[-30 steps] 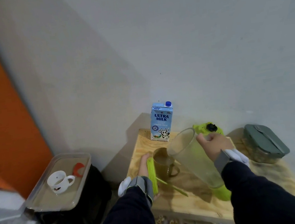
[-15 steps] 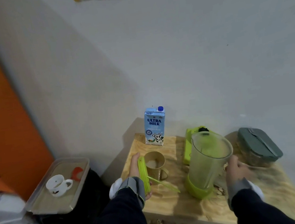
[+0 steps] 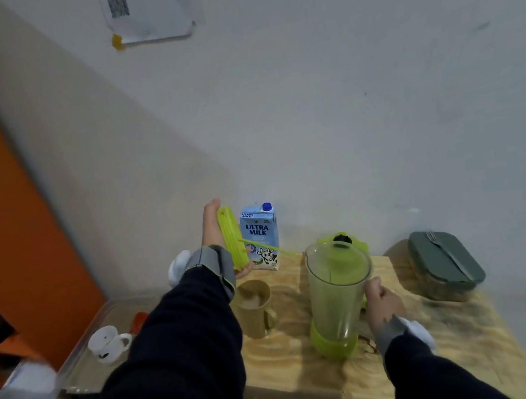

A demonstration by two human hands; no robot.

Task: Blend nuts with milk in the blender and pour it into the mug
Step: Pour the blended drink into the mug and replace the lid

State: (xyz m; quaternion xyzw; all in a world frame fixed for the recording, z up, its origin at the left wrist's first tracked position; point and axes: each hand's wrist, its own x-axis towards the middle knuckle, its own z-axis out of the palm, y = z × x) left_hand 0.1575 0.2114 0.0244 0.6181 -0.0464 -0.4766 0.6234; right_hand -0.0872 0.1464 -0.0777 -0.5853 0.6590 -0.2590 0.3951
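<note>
Holding one green lid (image 3: 232,238) upright in my left hand (image 3: 214,231) above the table (image 3: 437,337), I grip the handle of the single blender jug (image 3: 336,293) with my right hand (image 3: 382,302). One tan mug (image 3: 255,308) with pale drink stands just left of the jug, one milk carton (image 3: 260,236) behind. One grey-lidded box (image 3: 445,264) sits right.

Single head-worn wide-angle view, looking forward and down over both sleeves, close above the wooden table (image 3: 416,376), facing the pale wall (image 3: 358,94), orange panel (image 3: 2,214) at left edge.
</note>
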